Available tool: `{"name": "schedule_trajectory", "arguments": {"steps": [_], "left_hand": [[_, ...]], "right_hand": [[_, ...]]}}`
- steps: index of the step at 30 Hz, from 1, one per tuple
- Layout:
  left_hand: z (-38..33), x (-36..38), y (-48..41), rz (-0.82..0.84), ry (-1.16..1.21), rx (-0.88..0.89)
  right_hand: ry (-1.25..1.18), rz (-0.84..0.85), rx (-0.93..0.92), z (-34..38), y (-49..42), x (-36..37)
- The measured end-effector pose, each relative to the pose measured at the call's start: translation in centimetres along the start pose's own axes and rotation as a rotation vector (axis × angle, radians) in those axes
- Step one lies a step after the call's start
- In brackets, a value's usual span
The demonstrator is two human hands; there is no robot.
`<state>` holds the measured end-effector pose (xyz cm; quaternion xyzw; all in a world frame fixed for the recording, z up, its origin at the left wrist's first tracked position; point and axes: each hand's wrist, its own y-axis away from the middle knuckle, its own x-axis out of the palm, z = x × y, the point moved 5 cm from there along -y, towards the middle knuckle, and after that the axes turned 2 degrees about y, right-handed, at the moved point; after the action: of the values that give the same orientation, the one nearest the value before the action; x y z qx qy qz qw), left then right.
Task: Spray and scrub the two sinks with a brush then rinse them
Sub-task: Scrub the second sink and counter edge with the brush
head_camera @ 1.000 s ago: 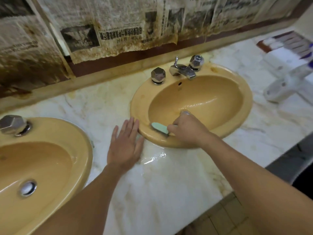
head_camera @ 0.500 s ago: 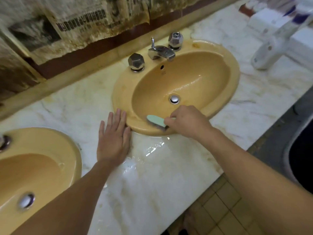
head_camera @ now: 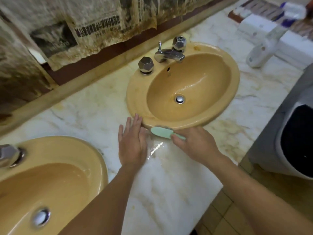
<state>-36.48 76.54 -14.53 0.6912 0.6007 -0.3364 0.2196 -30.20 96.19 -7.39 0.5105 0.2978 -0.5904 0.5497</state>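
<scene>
- Two yellow basins are set in one marble counter (head_camera: 94, 106); notes run left to right.
- Left sink (head_camera: 55, 168), at the counter's near left corner: glazed, hard, looks wet. Likely slick under a brush. Nothing touches it.
- Left hand (head_camera: 131, 141), on the counter's front stretch between the basins: fingers straight and together, palm flat on the marble, fingertips just touching the rim of the other basin. It grips nothing; it reads as a brace.
- Wet patch (head_camera: 155, 148) beside that hand. Judged slippery footing for a bracing palm.
- Brush (head_camera: 160, 132): pale green, small, looks like light stiff plastic. Bristles sit down on the near rim of the right sink (head_camera: 232, 85).
- Best hold is the rear handle end, leaving the bristle head free.
- Right hand (head_camera: 196, 143): fingers curled around the brush handle, thumb pinching its side.
- Spray bottle (head_camera: 264, 48), lying near the counter's far right corner, well apart from both hands.
</scene>
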Motion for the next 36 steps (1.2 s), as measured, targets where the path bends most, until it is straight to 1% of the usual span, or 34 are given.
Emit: {"name": "schedule_trajectory", "arguments": {"steps": [4,6,8,12,14,15,17,19,20,21,22,23,26,27,29,31,33,34,35,36], "left_hand": [[-0.6,0.2,0.2,0.053,-0.045,0.073],[-0.8,0.5,0.2,0.095,-0.079,0.105],[-0.9,0.5,0.3,0.119,-0.095,0.12],[-1.2,0.4,0.5,0.149,-0.156,0.164],[-1.3,0.5,0.6,0.168,-0.194,0.204],[-1.4,0.6,0.7,0.182,-0.216,0.232],[-1.6,1.0,0.8,0.212,-0.264,0.295],[-1.7,1.4,0.8,0.236,-0.303,0.333],[-1.9,1.6,0.6,0.235,-0.319,0.346],[-2.1,1.8,0.5,0.227,-0.333,0.358],[-2.5,2.0,0.3,0.219,-0.339,0.369],[-2.9,2.3,0.1,0.214,-0.335,0.382],[-4.5,3.2,-0.8,0.209,-0.307,0.444],[-4.9,3.4,-1.0,0.214,-0.306,0.467],[-5.2,3.9,-1.4,0.241,-0.313,0.499],[-5.2,4.2,-1.7,0.269,-0.314,0.515],[-5.4,4.4,-1.8,0.282,-0.313,0.523],[-5.6,4.6,-1.9,0.284,-0.314,0.524],[-5.9,4.9,-2.1,0.288,-0.311,0.517],[-6.1,5.2,-2.2,0.293,-0.306,0.503]], "right_hand": [[0.034,-0.057,0.054,-7.8,2.3,-1.9],[0.048,-0.064,0.007,-9.2,2.3,-1.3],[0.052,-0.069,-0.071,-7.6,1.3,0.1],[0.176,-0.139,-0.301,-1.7,-0.9,1.8],[0.239,-0.113,-0.337,-2.2,-1.1,0.8],[0.257,-0.085,-0.316,-3.6,-0.9,0.1],[0.28,-0.033,-0.209,-8.4,-0.2,-1.1],[0.253,-0.005,0.001,-13.8,0.3,-2.8],[0.202,-0.003,0.098,-15.5,0.6,-3.7],[0.157,-0.014,0.152,-16.4,0.8,-4.1],[0.138,-0.017,0.168,-16.4,1.0,-4.2],[0.147,-0.011,0.146,-15.6,1.2,-4.0],[0.162,-0.004,-0.015,-11.1,1.8,-2.0],[0.144,-0.022,-0.07,-9.8,2.1,-1.4],[0.108,-0.094,-0.092,-9.2,1.6,-1.3],[-0.007,-0.194,0.037,-11.1,0.8,-2.5],[-0.058,-0.27,0.254,-13.9,0.4,-4.5],[-0.051,-0.263,0.344,-14.6,0.1,-5.3],[-0.022,-0.248,0.387,-14.5,-0.3,-5.8],[0.026,-0.211,0.391,-13.3,-0.6,-6.1]]}}
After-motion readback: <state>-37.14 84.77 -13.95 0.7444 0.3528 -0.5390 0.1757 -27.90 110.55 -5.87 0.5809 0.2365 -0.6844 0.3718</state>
